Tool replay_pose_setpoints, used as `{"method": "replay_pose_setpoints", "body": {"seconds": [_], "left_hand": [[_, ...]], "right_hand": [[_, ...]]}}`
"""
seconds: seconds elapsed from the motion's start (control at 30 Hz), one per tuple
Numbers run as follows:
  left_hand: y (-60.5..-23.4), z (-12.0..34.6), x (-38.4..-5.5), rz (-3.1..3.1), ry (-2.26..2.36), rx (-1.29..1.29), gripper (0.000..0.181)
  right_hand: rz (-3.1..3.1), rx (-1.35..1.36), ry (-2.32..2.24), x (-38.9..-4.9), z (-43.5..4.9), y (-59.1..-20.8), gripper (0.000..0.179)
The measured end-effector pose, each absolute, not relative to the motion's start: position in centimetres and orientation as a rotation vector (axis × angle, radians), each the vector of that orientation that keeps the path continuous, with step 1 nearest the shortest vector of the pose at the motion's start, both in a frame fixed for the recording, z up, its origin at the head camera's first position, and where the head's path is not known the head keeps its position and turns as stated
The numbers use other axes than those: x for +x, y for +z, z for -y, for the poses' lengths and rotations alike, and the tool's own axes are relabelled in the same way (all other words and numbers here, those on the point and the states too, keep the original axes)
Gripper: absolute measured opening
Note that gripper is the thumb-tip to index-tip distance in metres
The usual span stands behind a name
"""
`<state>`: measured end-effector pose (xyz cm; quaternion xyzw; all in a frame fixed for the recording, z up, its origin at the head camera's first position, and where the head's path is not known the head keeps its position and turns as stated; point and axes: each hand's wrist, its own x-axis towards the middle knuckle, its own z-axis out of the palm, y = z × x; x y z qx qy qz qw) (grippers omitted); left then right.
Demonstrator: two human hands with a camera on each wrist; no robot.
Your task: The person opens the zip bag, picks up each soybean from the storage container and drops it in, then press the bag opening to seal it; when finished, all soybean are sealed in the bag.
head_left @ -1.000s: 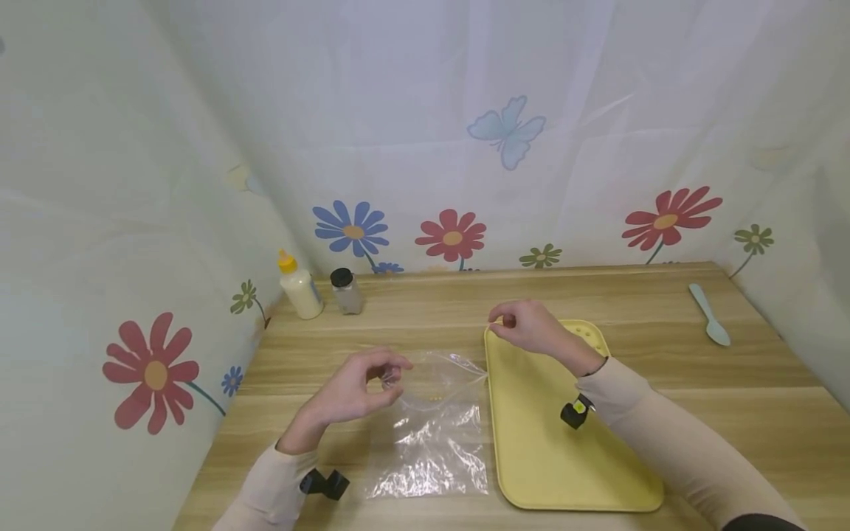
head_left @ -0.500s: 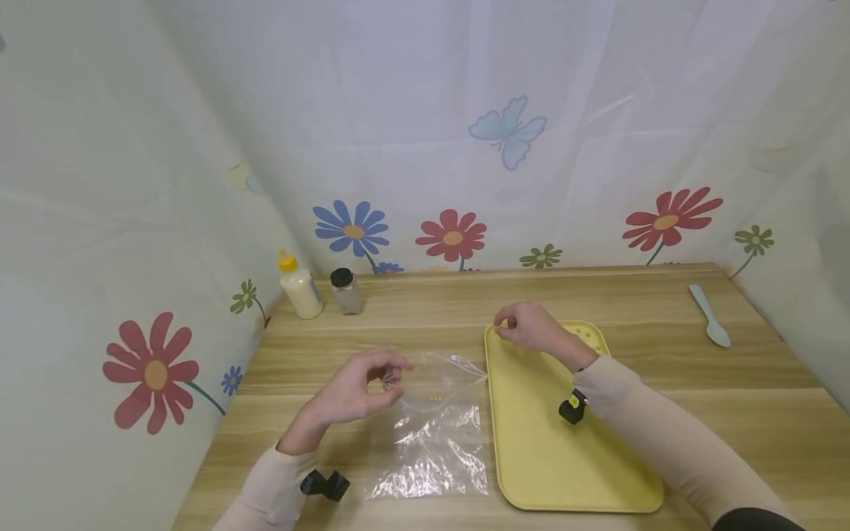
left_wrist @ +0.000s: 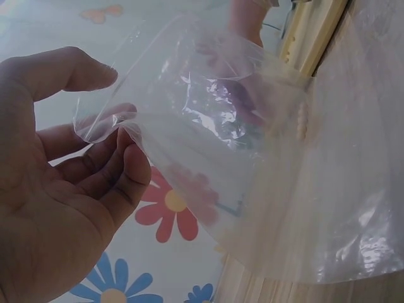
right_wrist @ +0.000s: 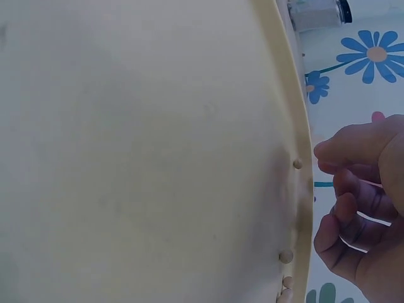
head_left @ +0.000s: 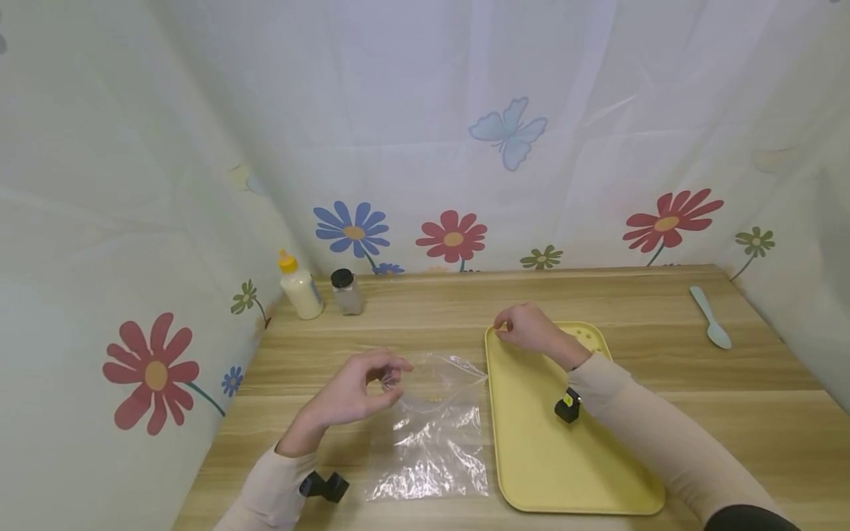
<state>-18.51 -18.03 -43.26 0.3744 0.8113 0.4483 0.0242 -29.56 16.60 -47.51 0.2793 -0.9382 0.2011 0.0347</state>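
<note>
My left hand [head_left: 352,389] holds the rim of a clear plastic bag [head_left: 438,442], its fingers curled at the edge and the thumb held apart. The bag's mouth gapes, and a few small round beads [left_wrist: 303,121] show through its film. Over the far left corner of a yellow tray [head_left: 544,442] hovers my right hand [head_left: 529,328], thumb and forefinger close together. In the right wrist view the fingers hang past the tray's edge, near a lone bead [right_wrist: 297,164]. I cannot tell whether something small sits between the fingertips. More beads [right_wrist: 286,256] lie along that edge.
At the back left stand a bottle with a yellow cap [head_left: 302,291] and a small jar with a black lid [head_left: 347,293]. A pale blue spoon [head_left: 710,318] lies at the right. Flowered cloth [head_left: 425,147] closes off the back and sides of the wooden table [head_left: 730,413].
The right hand has shifted slightly to the right over the tray corner, its forearm and sleeve dropping a little leftward, thumb and forefinger drawn closer. The left hand and the bag have stayed put.
</note>
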Motion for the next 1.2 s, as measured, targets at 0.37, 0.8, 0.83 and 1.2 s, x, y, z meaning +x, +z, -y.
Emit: {"method": "replay_pose_setpoints", "body": {"seconds": [0.37, 0.8, 0.83, 1.2], "left_hand": [[-43.3, 18.0, -18.4, -2.505, 1.382, 1.16, 0.037], [-43.4, 18.1, -18.4, -2.509, 1.379, 1.153, 0.037], [-43.4, 18.0, -18.4, -2.511, 1.376, 1.143, 0.037], [-43.3, 18.0, -18.4, -2.531, 1.338, 1.092, 0.038]], "right_hand": [[2.978, 0.816, 0.66, -30.0, -16.5, -48.3, 0.019], [3.003, 0.821, 0.645, -30.2, -16.1, -48.6, 0.017], [2.998, 0.83, 0.638, -30.1, -16.1, -48.6, 0.016], [2.988, 0.84, 0.616, -30.2, -15.9, -48.7, 0.014]]}}
